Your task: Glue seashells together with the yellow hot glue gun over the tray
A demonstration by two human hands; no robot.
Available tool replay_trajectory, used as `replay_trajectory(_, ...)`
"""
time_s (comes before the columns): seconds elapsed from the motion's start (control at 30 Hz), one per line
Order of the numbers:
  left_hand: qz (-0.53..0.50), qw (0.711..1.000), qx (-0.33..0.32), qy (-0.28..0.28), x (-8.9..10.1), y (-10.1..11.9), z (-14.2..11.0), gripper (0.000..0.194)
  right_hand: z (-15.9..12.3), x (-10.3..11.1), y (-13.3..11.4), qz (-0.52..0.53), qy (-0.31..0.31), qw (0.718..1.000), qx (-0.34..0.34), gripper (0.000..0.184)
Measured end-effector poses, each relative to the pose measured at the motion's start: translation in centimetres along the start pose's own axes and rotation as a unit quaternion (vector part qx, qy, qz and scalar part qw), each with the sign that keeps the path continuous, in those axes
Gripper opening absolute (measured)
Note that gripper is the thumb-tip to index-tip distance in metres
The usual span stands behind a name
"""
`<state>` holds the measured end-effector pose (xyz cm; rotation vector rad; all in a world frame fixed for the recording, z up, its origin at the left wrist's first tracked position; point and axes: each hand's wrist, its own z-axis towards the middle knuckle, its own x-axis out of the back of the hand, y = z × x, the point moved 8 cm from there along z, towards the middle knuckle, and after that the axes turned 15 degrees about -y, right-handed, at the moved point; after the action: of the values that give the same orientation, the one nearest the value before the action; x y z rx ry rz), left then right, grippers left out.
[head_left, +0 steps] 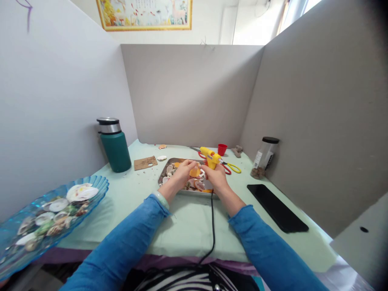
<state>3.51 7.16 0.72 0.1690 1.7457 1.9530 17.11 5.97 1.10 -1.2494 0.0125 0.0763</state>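
An orange scallop shell (195, 171) is pinched in the fingers of my left hand (183, 173), over a metal tray (194, 193) of assorted shells. My right hand (217, 176) is wrapped round a yellow hot glue gun (209, 156), its body pointing up and to the left. A black cord (213, 222) runs from below that hand toward my lap. The right fingertips come close to the shell; I cannot tell whether they touch it. My hands and wrists hide part of the tray.
On the left are a blue dish (103, 186) of shells, a green bottle (115, 149) and a piece of brown card (145, 163). Behind the tray are scissors (234, 168) and a red cup (222, 150). A jar (262, 159) and a black phone (276, 207) lie right. Grey partitions (190, 93) enclose the table.
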Motion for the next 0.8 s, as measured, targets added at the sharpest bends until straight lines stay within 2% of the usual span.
replay_trajectory(0.23,0.007,0.999,0.01,0.04,0.4,0.3,-0.3,0.021,-0.2,-0.5,-0.8,-0.026,-0.013,1.0,0.002,0.038)
replay_trajectory(0.53,0.006,0.999,0.012,0.037,0.3,0.2,-0.4,0.015,-0.1,-0.3,-0.2,-0.014,-0.004,1.0,0.001,0.037)
replay_trajectory(0.8,0.011,1.0,0.014,0.021,0.4,-0.3,-0.1,0.022,0.1,-0.1,0.1,-0.025,0.0,1.0,0.0,0.034)
